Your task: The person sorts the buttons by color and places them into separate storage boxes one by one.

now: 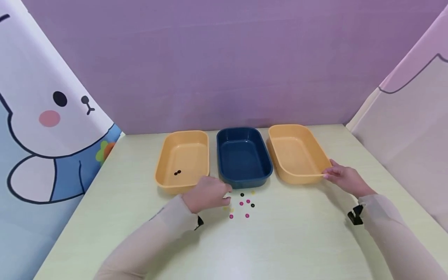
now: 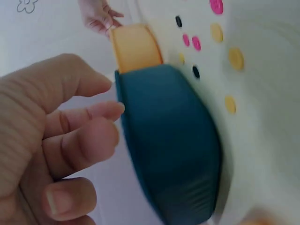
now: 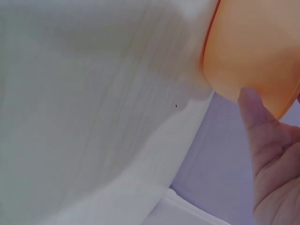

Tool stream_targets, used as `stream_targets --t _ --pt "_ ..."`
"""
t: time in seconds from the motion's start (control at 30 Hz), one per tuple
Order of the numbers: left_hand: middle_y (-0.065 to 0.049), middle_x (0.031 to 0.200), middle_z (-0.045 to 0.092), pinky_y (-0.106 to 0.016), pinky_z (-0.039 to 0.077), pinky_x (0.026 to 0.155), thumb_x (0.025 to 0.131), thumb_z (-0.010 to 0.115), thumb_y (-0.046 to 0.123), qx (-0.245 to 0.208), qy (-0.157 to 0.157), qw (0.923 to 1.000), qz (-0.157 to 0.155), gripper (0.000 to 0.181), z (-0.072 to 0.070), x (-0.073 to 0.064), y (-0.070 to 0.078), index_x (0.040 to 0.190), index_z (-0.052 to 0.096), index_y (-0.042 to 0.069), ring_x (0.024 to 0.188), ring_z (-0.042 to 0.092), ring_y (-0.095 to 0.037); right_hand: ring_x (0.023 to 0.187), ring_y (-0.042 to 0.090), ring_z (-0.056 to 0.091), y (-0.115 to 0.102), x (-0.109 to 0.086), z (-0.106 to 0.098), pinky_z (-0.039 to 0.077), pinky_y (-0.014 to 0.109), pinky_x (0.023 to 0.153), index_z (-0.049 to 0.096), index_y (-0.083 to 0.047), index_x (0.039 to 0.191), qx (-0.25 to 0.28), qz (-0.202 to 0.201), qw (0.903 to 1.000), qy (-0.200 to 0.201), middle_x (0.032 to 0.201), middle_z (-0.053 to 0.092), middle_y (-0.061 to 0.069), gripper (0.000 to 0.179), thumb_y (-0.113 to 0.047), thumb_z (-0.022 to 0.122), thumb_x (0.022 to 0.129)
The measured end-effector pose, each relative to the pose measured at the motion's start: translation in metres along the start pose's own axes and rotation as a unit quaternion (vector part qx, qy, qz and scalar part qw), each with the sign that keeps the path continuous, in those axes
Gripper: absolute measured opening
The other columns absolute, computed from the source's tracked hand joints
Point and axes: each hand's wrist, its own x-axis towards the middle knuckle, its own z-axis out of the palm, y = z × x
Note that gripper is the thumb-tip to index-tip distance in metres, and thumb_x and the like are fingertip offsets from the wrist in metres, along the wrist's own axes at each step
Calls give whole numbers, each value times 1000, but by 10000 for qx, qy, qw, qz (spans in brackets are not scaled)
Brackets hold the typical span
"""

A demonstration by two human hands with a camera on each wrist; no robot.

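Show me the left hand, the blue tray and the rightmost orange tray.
Left hand point(image 1: 207, 194): head view, on the back of the hand.
Blue tray point(image 1: 244, 156): head view, on its bare inner floor.
Rightmost orange tray point(image 1: 296, 154): head view, on its bare inner floor.

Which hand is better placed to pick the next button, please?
Probably the left hand: it is beside the loose buttons and appears to hold nothing. The right hand is farther away, gripping the right orange tray.

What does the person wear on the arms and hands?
The left sleeve and right sleeve are pale and reach the wrists. A small black piece, too unclear to name, shows by each wrist. The left hand and right hand are gloveless.
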Motion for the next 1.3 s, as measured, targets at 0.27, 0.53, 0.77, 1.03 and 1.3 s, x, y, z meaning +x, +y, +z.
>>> stream_targets --t 0.27,0.53,0.77,1.03,1.3 --pt "7 52 41 -19 32 47 93 60 23 -411 -588 9974 -107 25 4 22 12 69 61 14 48 43 -8 122 57 34 1 0 -2 34 2 72 65 10 94 167 141 9997 -103 132 36 42 20 -9 63 92" --pt "6 54 38 -20 32 48 94 60 21 -602 -846 9941 -301 28 13 32 15 66 56 15 52 43 -10 124 56 32 2 1 -1 35 3 72 65 10 95 265 256 9992 -165 134 34 41 20 -10 63 92" --pt "4 56 43 -23 32 47 94 61 28 -501 -1646 9826 -703 18 21 39 17 80 58 17 50 44 -11 126 56 31 2 2 -2 38 4 70 65 11 96 309 361 9986 -236 136 32 41 22 -10 63 93" --pt "4 62 46 -24 36 49 95 57 21 -1099 -1983 9698 -900 8 34 44 15 99 61 15 53 46 -11 127 55 30 2 2 -2 40 9 68 64 10 98 395 520 9973 -342 139 28 41 23 -13 62 93" --pt "4 63 47 -25 36 51 92 57 11 -1128 -1787 9740 -817 13 34 42 8 82 52 19 58 47 -12 124 56 34 0 2 -3 43 11 67 65 11 99 313 455 9979 -326 138 28 41 23 -11 63 93"
